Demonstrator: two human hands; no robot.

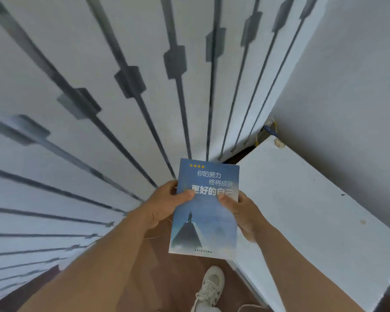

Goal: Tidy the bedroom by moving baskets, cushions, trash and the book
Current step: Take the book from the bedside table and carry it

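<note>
While held in both hands, nothing carries the book but the grip. Largest first: wardrobe [126, 91] ahead, white doors with dark handles, blurred. White unit [306, 210] to the right, flat top bare near its front edge, chipped at the far corner beside the wall. Dark gap between wardrobe and the unit's far-left corner, with something yellow and blue tucked in, too small to tell. Wooden floor [149, 278] below, one shoe [209, 287] on it.

Book [206, 208] held in the air, cover up, above the floor and just over the unit's left edge, resting on nothing. Left hand [164, 206] curled round its left edge, thumb pressed on the cover. Right hand [243, 212] likewise on the right edge, thumb on top, fingers hidden beneath.

Risks, as judgement only: could slip floorwards if one hand lets go early, since only the thumbs pin a smooth cover. Could overhang and tip off if set too near the unit's left edge. Could slide into the gap if pushed too far toward that corner.
</note>
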